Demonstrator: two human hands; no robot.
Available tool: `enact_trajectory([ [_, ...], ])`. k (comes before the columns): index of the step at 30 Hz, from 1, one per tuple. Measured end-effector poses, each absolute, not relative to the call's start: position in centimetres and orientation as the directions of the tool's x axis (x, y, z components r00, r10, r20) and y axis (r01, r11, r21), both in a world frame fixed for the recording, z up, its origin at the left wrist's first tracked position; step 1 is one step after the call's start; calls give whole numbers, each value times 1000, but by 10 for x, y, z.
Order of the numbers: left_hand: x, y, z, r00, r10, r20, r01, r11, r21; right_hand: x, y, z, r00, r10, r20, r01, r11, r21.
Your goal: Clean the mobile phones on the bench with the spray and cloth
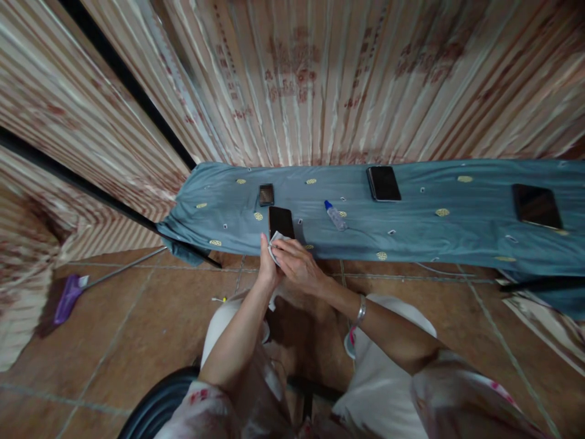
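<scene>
A blue-grey cloth-covered desk (pixel 411 225) before striped curtains. The left hand (pixel 266 265) grips a slim black glass smartphone (pixel 280 222) at its lower edge; the right hand (pixel 297 263) presses a soft white wiping cloth (pixel 275 239) onto it. The phone looks slippery and fragile, best held by its sides.

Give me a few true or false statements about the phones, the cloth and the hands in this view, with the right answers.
1. Both hands hold a white cloth against a black phone. True.
2. The small bottle stands upright. False: it lies on its side on the blue cover.
3. The right hand wears a bracelet at the wrist. True.
4. The left hand rests on the floor. False: it is up at the phone.
5. A purple-headed mop lies on the floor. True.
</scene>
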State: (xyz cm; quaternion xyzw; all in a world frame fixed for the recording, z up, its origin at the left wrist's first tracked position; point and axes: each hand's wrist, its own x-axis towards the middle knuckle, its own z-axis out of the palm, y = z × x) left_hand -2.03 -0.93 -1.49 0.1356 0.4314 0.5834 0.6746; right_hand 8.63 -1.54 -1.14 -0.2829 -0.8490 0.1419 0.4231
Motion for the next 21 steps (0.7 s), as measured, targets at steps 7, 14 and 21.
enact_trajectory([
  [7,-26,-4,-13,-91,880,-466,-702,275,656,85,-13,-12,-517,611,600,370,791,-487],
  [14,-24,-2,1,-181,835,-520,-749,226,623,92,-6,-18,-502,656,564,391,754,-528],
  [21,-25,-1,-2,-200,874,-442,-739,162,654,104,0,-22,-480,691,540,445,723,-528],
])
